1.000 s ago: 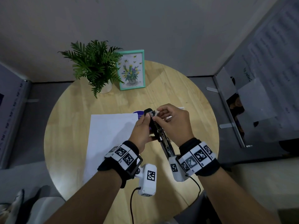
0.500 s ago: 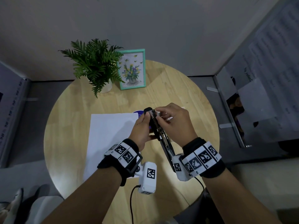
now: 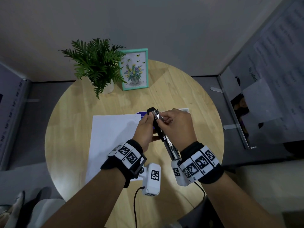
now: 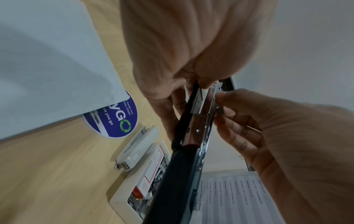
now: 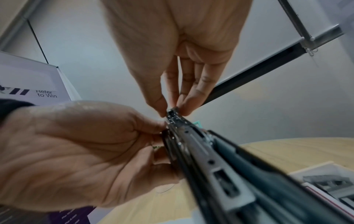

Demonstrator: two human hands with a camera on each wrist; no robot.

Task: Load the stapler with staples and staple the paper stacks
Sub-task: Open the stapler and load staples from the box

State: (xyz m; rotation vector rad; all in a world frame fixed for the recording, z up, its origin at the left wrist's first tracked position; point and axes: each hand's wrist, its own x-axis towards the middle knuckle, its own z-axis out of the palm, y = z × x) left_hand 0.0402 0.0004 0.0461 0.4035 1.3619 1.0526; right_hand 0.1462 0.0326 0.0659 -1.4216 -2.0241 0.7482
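Both hands hold an opened black stapler (image 3: 158,127) in the air above the round wooden table (image 3: 65,129), its chrome magazine channel exposed and its far tip raised. The left hand (image 3: 144,129) wraps the stapler's body, fingers curled round it. The right hand (image 3: 177,127) pinches a short silver staple strip (image 3: 156,114) at the channel's front end, thumb and fingertips (image 5: 184,104) closed narrowly on it.

Risks, as judged from this pose: a strip entering skewed would likely jam on the channel walls; a hard pinch could snap the glued strip and scatter loose staples; a slackened left grip would let the hinged top swing and knock the strip out of line. Whether the strip is already seated in the rail cannot be told.

The stapler is slim and long, with a glossy black cover and a bright metal rail pierced by a rectangular slot, seen in the right wrist view. Below, on the table, lie a white paper stack (image 3: 111,139), a small white stapler (image 4: 137,150), an open box of staples (image 4: 153,178) and a blue round sticker (image 4: 118,121).
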